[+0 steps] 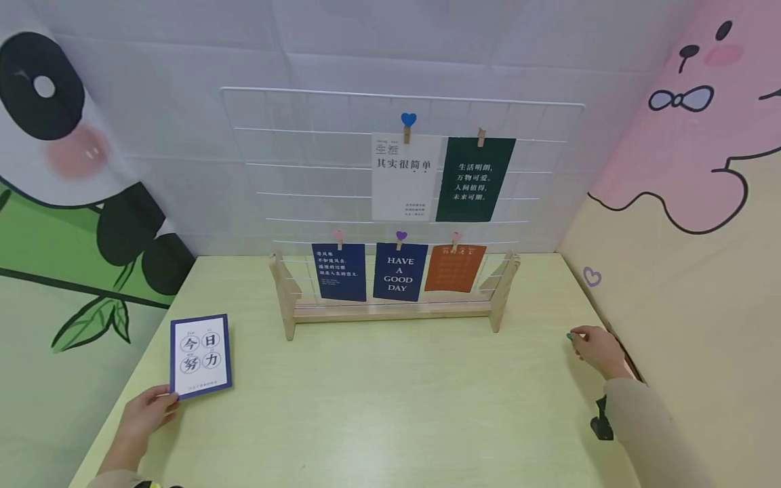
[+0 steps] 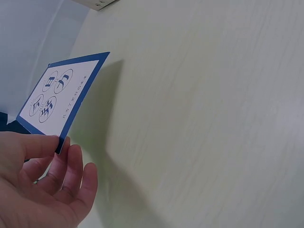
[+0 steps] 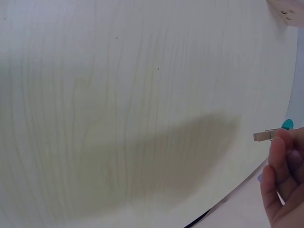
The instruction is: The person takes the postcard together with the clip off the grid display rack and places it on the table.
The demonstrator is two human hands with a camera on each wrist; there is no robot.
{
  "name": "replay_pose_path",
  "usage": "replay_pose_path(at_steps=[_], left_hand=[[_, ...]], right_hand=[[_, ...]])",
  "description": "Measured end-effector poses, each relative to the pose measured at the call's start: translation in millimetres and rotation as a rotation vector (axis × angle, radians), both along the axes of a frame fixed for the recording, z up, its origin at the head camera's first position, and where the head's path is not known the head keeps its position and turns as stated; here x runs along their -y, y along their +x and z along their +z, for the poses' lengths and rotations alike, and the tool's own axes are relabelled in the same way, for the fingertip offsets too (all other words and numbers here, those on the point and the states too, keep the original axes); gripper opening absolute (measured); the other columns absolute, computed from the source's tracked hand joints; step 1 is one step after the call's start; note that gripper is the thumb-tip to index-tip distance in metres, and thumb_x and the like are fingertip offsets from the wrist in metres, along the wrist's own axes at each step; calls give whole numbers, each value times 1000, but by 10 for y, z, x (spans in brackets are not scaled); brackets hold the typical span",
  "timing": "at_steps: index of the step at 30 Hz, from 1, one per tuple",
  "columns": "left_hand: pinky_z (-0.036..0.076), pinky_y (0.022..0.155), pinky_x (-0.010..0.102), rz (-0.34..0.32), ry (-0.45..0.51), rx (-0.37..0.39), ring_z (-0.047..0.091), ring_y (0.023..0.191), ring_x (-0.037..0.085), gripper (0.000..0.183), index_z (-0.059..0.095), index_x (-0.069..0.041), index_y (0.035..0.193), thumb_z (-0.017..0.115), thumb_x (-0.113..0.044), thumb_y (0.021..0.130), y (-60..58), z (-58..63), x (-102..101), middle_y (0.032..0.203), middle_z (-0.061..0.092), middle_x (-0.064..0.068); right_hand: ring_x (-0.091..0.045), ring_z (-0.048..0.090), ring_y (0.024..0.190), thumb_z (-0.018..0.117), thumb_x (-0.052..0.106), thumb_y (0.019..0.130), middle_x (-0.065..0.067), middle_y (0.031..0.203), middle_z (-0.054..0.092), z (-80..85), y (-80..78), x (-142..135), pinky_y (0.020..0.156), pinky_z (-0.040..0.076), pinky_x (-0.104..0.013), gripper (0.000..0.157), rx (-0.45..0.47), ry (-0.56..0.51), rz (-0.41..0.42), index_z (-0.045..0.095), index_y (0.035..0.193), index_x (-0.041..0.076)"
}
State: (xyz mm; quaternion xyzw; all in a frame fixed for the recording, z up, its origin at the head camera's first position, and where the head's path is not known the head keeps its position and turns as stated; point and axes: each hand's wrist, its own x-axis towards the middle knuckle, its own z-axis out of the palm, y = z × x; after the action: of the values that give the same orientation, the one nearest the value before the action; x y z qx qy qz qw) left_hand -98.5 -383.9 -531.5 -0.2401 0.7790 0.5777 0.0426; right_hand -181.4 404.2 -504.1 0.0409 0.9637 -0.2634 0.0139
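Note:
My left hand (image 1: 144,421) pinches a white card with a blue border (image 1: 201,356) by its lower left corner, raised over the left side of the table. In the left wrist view the card (image 2: 64,95) tilts, and thumb and fingers meet at one corner. Far to the right, my right hand (image 1: 599,351) pinches a small wooden clothespin (image 3: 265,136) with a teal top between thumb and fingertips. Its jaws point away from the fingers. Between the hands stands a white wire rack (image 1: 403,93) on a wooden base (image 1: 393,313).
On the rack hang a white card (image 1: 407,190), a green card (image 1: 476,179), two dark blue cards (image 1: 339,272) and an orange card (image 1: 455,269), each held by a clothespin. Painted walls border the table (image 1: 366,393) left and right.

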Motion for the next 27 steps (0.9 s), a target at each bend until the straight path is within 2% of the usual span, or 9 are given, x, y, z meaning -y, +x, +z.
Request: replay_pose_path(at_steps=[5, 7, 12, 19, 27], left_hand=[[51, 60, 27, 4, -49, 20, 54, 61, 3, 44, 33, 22, 112, 51, -8, 86, 23, 11, 15, 72, 57, -2], [51, 59, 27, 19, -55, 37, 54, 60, 3, 43, 32, 22, 113, 50, -7, 86, 24, 10, 26, 72, 57, -1], [50, 56, 27, 35, -53, 71, 54, 59, 6, 43, 32, 22, 113, 50, -6, 85, 26, -22, 70, 69, 56, -1], [50, 55, 26, 24, -58, 83, 52, 60, 8, 45, 32, 23, 112, 51, -7, 85, 23, -59, 143, 70, 55, 0], [49, 51, 28, 92, -73, 113, 52, 58, 10, 41, 35, 23, 112, 49, -5, 85, 1, -81, 157, 67, 55, 1]], right_hand=[[-14, 56, 53, 45, 17, 89, -2, 64, 59, -1, 9, -47, 45, 38, -29, 30, 15, 50, -30, 56, 105, -7], [-13, 54, 53, 45, 16, 89, -1, 63, 58, 3, 11, -61, 46, 37, -29, 30, 10, 53, -30, 56, 104, -8], [-14, 53, 52, 45, 15, 89, -1, 63, 58, -15, 11, -72, 44, 37, -29, 30, 16, 50, -46, 55, 104, -9], [-15, 52, 52, 46, 16, 88, -1, 63, 57, -90, -13, -75, 42, 35, -28, 28, 64, 54, -97, 56, 104, -6], [-14, 52, 52, 47, 17, 88, 0, 62, 57, -175, -53, -103, 44, 35, -29, 30, 66, 47, -82, 57, 103, -6]])
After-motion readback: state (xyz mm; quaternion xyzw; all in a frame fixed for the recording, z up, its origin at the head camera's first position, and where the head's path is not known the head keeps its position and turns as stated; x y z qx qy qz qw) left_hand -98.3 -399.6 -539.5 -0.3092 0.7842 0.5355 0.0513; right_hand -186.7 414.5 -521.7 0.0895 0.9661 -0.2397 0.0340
